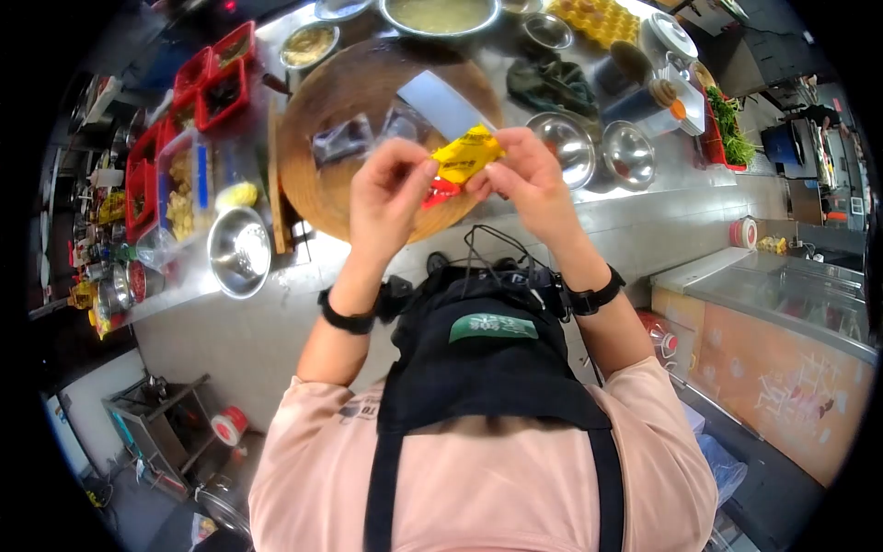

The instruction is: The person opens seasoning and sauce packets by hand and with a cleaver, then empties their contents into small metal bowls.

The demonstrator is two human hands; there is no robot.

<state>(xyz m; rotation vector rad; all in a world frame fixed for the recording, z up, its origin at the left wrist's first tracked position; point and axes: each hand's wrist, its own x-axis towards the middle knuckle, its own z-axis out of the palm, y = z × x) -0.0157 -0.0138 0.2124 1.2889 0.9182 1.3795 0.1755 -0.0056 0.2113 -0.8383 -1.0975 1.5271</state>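
Note:
Above a big round wooden chopping block (313,101), a small yellow and red packet (465,155) with dark print is held between my two hands. My left hand (394,189) pinches its left edge between thumb and fingers. At the packet's right edge, my right hand (529,179) pinches it in the same way. Behind the packet lies a wide cleaver blade (446,103), its handle hidden. Clear plastic packets (342,140) with dark contents rest on the block beside the blade. Whether the yellow packet is torn cannot be made out.
Steel bowls (563,147) stand right of the block, near a dark cloth (552,86). A perforated steel bowl (239,252) sits at the counter's left front edge. Red trays (223,92) line the left side. A large basin (441,14) and egg tray (598,20) are at the back.

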